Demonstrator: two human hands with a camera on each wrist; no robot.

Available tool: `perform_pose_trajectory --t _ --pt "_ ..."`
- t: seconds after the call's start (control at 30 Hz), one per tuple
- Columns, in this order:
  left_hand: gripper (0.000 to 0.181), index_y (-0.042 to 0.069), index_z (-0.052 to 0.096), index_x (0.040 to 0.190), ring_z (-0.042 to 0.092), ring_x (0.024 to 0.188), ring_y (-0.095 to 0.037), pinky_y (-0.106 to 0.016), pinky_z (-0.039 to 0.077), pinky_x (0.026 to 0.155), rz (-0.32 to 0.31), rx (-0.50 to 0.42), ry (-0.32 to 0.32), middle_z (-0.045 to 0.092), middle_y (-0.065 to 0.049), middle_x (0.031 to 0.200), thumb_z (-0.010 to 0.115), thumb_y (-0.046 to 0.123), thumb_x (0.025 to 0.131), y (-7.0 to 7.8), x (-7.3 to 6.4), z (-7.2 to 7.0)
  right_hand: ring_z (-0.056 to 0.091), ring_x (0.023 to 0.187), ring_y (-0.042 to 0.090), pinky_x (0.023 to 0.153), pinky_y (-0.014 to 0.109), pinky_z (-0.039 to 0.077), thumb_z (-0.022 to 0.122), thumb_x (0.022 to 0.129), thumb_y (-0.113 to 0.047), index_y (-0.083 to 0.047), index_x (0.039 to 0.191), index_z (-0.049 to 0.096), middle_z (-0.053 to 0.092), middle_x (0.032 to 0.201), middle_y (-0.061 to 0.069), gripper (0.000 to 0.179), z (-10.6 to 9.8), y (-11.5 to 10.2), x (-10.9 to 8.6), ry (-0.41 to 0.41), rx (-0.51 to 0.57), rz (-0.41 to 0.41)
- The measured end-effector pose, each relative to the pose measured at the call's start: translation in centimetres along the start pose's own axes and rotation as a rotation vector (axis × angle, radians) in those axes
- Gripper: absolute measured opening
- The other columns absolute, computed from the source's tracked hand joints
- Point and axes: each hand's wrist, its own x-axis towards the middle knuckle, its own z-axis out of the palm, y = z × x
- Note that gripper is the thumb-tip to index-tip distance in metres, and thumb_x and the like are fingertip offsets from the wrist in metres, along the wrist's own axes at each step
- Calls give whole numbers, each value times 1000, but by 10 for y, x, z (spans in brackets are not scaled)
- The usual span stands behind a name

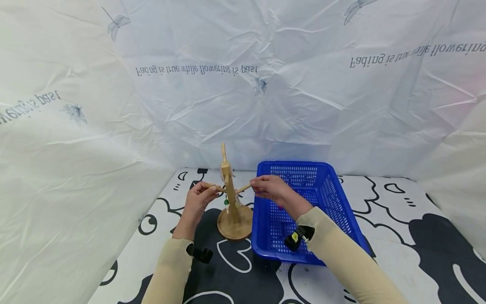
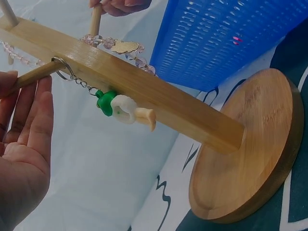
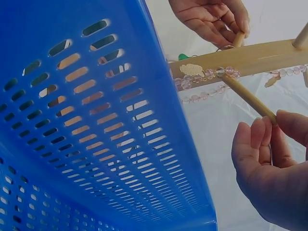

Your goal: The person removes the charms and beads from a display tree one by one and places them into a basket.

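A wooden stand [image 1: 232,198] with side pegs rises from a round base [image 2: 250,149]. My left hand [image 1: 199,198] pinches the end of one peg [image 2: 38,74] between thumb and fingers. On that peg hangs a keychain [image 2: 113,103] by its metal ring, with a green, white and tan charm. The opposite peg [image 3: 250,98] has its tip pinched by my right hand [image 1: 273,188]. A pink beaded bracelet [image 3: 219,72] with a gold-coloured piece loops over this peg near the post. Another beaded strand [image 3: 288,72] hangs higher on the stand.
Right of the stand sits a blue perforated basket [image 1: 262,249], beneath my right forearm. Something small and pink [image 2: 236,40] shows through its wall. A black-and-white patterned cloth [image 1: 395,236] covers the table, and white printed sheeting [image 1: 212,109] encloses the back and sides.
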Motion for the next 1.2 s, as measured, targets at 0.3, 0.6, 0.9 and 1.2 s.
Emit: perform_pose_trajectory --t 0.3,0.6,0.9,1.2 --pt "28 20 66 85 74 86 -4 -19 63 85 -35 -87 0 72 8 88 55 2 103 -4 5 0 64 82 10 84 25 63 60 104 -13 5 132 62 67 91 -1 33 -2 0 -7 -22 -10 16" --pt "24 15 63 85 74 80 -3 -17 63 79 -29 -110 47 72 7 81 55 1 102 -7 14 6 66 78 9 87 29 65 61 103 -9 0 112 70 68 86 -3 16 -2 5 -17 -85 -16 -18" --pt "13 9 69 99 72 74 -1 -15 62 75 -54 -85 68 72 8 75 58 1 101 -7 21 14 70 82 9 97 41 63 62 101 -5 -4 103 73 71 90 -1 11 3 8 -24 -151 -43 -34" --pt "37 -15 57 131 72 80 1 -13 61 76 -79 3 36 73 9 84 59 9 104 -6 31 25 71 84 12 87 32 65 64 100 -8 2 115 70 72 90 0 19 10 5 -30 -252 -111 -23"
